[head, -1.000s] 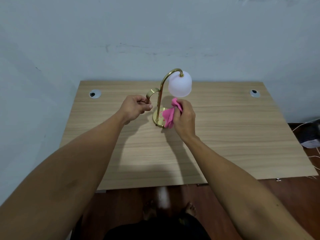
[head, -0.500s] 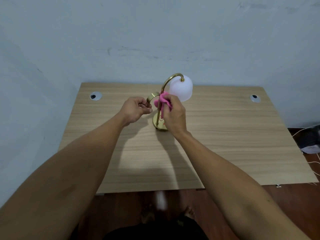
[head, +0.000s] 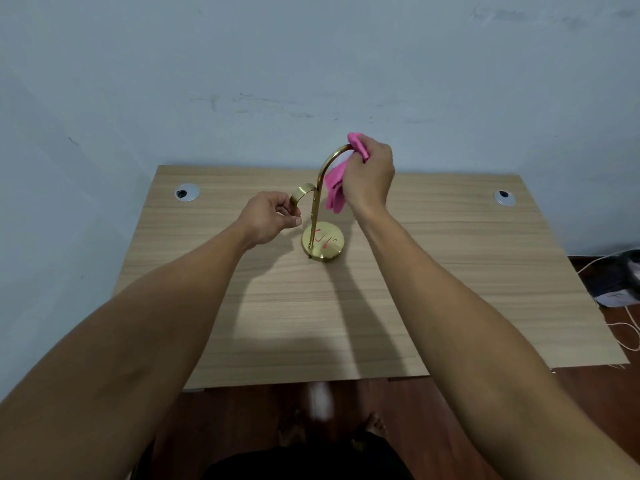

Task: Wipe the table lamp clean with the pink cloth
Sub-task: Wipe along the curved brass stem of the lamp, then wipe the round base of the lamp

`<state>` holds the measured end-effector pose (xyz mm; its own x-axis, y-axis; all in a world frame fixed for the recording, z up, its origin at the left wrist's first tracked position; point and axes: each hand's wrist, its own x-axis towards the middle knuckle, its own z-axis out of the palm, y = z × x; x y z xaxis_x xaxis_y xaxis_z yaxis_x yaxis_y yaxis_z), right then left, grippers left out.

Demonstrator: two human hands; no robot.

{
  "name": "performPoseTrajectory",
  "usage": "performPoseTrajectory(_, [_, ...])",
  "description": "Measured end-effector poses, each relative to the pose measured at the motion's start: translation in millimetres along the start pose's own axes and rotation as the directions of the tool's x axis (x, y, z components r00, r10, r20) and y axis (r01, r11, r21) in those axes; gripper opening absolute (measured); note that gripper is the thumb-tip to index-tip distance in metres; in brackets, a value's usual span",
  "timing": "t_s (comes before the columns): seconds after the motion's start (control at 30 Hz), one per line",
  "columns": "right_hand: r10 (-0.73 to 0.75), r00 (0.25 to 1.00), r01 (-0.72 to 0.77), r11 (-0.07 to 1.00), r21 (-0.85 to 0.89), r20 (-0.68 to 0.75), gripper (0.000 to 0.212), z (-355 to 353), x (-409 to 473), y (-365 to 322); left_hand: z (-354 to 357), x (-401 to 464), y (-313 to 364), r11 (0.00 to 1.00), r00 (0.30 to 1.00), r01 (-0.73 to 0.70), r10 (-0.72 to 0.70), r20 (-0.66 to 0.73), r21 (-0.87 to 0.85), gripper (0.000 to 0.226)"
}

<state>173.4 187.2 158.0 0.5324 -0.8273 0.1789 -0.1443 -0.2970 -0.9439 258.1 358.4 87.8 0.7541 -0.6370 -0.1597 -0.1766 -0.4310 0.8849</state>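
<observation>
A brass table lamp (head: 322, 242) stands on the wooden table (head: 450, 271), with a round base, a curved neck and a small hooked handle on its left. My right hand (head: 369, 174) is closed around the pink cloth (head: 335, 188) at the top of the neck's arch. Hand and cloth cover the white shade almost fully; only a sliver shows. The cloth's loose end hangs down beside the neck. My left hand (head: 268, 218) pinches the lamp's hooked handle.
Two round cable grommets sit in the table's far corners, one on the left (head: 187, 192) and one on the right (head: 504, 197). A pale wall rises just behind the table. White cables and a dark bundle (head: 620, 278) lie on the floor at the right.
My right hand has carried the pink cloth up from the lamp's base, along the neck, to the top of the arch over the shade. My left hand kept its hold on the handle.
</observation>
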Motion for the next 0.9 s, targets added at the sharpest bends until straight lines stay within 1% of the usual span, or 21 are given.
performPoseTrajectory(0.07, [-0.169,0.986,0.169,0.986,0.009,0.012,0.041,2.4,-17.3,4.8,2.1,-0.2,2.7,1.0,1.0,-0.005,0.006,-0.005,0.012,0.012])
performPoseTrajectory(0.1, [-0.244,0.969,0.243,0.969,0.043,0.034,0.042,5.1,-23.6,10.3,4.0,0.1,4.1,1.0,1.0,-0.009,0.009,-0.006,0.019,0.013])
performPoseTrajectory(0.17, [-0.315,0.944,0.301,0.943,0.143,0.093,0.039,9.4,-34.0,19.5,8.3,1.1,6.9,0.999,1.0,-0.022,0.022,-0.006,0.037,0.015])
performPoseTrajectory(0.23, [-0.335,0.936,0.324,0.94,0.11,0.112,0.035,7.9,-42.7,26.5,11.3,2.5,9.0,0.997,0.999,-0.037,0.038,-0.007,0.064,0.014])
performPoseTrajectory(0.3, [-0.293,0.942,0.291,0.956,0.036,0.161,0.034,2.6,-50.4,39.8,11.6,3.5,9.0,0.996,0.999,-0.046,0.047,-0.006,0.08,0.013])
performPoseTrajectory(0.4, [-0.067,0.972,0.075,0.997,-0.024,0.227,0.035,-9.0,-58.9,59.3,10.0,3.1,8.5,0.994,0.999,-0.052,0.052,-0.004,0.093,0.012])
performPoseTrajectory(0.47, [0.072,0.964,-0.061,0.997,-0.053,0.256,0.036,-16.6,-63.2,69.5,9.1,3.9,6.4,0.992,0.998,-0.056,0.058,-0.016,0.113,0.01])
performPoseTrajectory(0.53, [0.139,0.952,-0.127,0.99,-0.064,0.274,0.039,-20.9,-66.0,75.2,8.0,5.0,3.2,0.989,0.997,-0.062,0.069,-0.046,0.135,0.007])
performPoseTrajectory(0.63, [0.19,0.928,-0.16,0.98,-0.118,0.319,0.044,-18.6,-63.8,76.4,7.9,3.7,-0.4,0.988,0.992,-0.075,0.088,-0.088,0.134,0.005])
performPoseTrajectory(0.73, [0.201,0.871,-0.138,0.976,-0.17,0.448,0.055,-10.7,-58.4,71.0,10.0,1.3,0.3,0.987,0.988,-0.088,0.104,-0.113,0.135,0.007])
performPoseTrajectory(0.83, [0.19,0.79,-0.148,0.982,-0.119,0.582,0.064,-1.3,-53.2,65.6,10.5,0.4,1.4,0.987,0.99,-0.07,0.086,-0.108,0.144,0.009])
performPoseTrajectory(0.9, [0.172,0.793,-0.136,0.985,-0.104,0.585,0.058,4.3,-49.3,64.5,8.9,1.8,0.1,0.989,0.992,-0.061,0.076,-0.103,0.135,0.013])
